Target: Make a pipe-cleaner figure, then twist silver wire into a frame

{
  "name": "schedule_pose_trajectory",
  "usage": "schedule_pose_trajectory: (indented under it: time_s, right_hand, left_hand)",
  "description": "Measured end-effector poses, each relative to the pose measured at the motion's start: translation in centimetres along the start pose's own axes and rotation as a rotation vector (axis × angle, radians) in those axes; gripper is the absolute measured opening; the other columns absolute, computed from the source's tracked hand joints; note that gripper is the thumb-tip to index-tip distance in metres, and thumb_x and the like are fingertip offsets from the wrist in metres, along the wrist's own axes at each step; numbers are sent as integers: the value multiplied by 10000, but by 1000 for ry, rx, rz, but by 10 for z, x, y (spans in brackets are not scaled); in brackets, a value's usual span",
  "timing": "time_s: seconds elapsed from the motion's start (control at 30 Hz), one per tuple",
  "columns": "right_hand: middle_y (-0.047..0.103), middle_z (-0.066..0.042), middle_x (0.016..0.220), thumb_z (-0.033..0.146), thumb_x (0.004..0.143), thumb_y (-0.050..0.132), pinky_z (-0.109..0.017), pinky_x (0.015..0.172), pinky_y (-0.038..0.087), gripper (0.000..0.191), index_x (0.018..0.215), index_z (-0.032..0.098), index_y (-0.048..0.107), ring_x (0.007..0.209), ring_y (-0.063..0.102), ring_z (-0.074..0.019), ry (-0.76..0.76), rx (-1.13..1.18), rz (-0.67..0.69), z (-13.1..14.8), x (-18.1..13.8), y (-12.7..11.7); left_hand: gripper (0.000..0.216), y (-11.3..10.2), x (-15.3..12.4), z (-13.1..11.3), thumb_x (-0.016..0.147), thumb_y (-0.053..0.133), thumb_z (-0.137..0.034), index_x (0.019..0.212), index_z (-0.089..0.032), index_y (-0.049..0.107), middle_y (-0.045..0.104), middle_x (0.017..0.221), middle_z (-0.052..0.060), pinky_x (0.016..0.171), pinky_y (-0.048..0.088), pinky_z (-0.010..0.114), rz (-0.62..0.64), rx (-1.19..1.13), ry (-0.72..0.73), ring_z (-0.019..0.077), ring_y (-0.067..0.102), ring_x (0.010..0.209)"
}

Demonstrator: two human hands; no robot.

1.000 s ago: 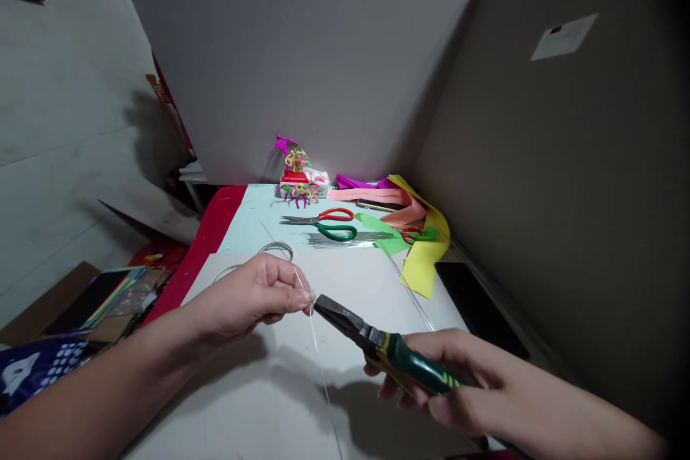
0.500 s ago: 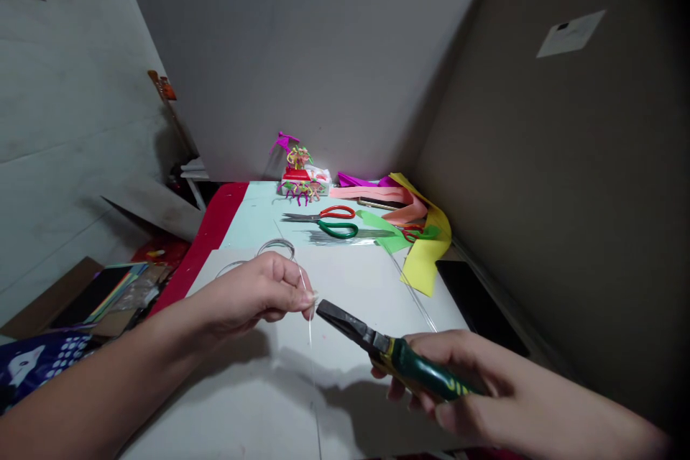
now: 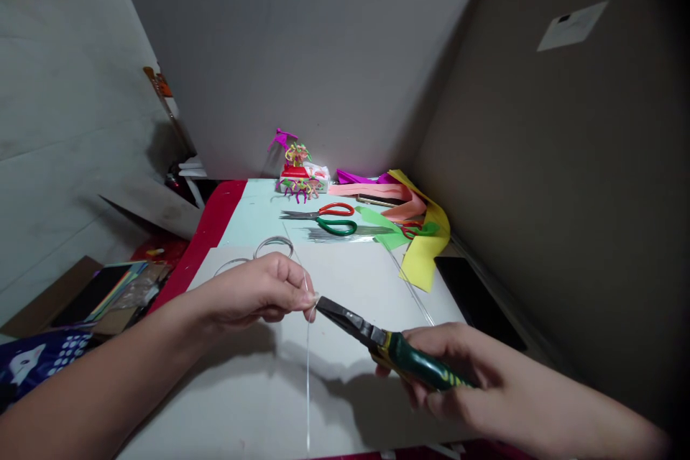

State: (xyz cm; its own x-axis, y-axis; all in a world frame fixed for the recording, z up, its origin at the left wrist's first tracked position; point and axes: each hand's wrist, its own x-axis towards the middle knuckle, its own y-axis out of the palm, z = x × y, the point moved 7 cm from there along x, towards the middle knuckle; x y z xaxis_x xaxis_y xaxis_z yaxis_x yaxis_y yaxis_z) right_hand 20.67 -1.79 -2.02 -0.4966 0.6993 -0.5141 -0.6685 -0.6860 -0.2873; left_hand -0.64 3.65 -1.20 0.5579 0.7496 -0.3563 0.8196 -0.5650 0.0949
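Note:
Between thumb and fingertips, my left hand [image 3: 274, 290] pinches a thin pale wire [image 3: 308, 381], which hangs down toward the table's front edge. My right hand [image 3: 447, 366] is wrapped round the green and yellow handles of a pair of pliers [image 3: 350, 320]. The dark jaws of the pliers reach the left fingertips and the wire there; whether they grip it is too small to tell. Behind my left hand lies a coil of wire [image 3: 274, 243], partly hidden by the hand.
Scissors [image 3: 318, 218] with red and green handles lie beyond my hands, near several thin straight wires [image 3: 345, 233]. Yellow [image 3: 431, 230], green and peach strips are at the back right, beside a black flat device [image 3: 477, 298]. A small box [image 3: 305, 178] with colourful figures stands against the grey panel.
The plier jaws have come closer to the left fingertips, now meeting them. The hanging wire has shifted slightly left and hangs straighter. The view has tilted a little.

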Motion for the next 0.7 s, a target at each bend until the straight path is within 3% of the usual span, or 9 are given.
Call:
schedule_pose_trajectory:
  time_s: [0.13, 0.33, 0.7]
  right_hand:
    - [648, -12, 909, 170, 724, 575, -236, 720, 468, 341, 1053, 214, 653, 841, 574, -175, 40, -10, -61, 6, 0, 0]
    - [627, -13, 867, 153, 725, 564, -207, 631, 446, 346, 1060, 176, 649, 739, 538, -133, 41, 10, 1, 17, -4, 6]
    - [588, -14, 834, 200, 744, 557, -208, 586, 421, 300, 1030, 162, 638, 677, 482, -111, 54, 35, -18, 10, -5, 9]
  left_hand:
    - [192, -2, 3, 6, 682, 698, -300, 674, -108, 704, 286, 388, -85, 413, 79, 243, 63, 20, -43, 47, 147, 393]
    - [169, -4, 3, 1, 682, 692, -272, 678, -104, 712, 354, 410, -68, 419, 90, 251, 12, 148, -45, 48, 201, 405]
    - [196, -4, 2, 1, 688, 676, -325, 667, -131, 691, 356, 437, -61, 429, 101, 250, -16, 243, -39, 65, 206, 419]
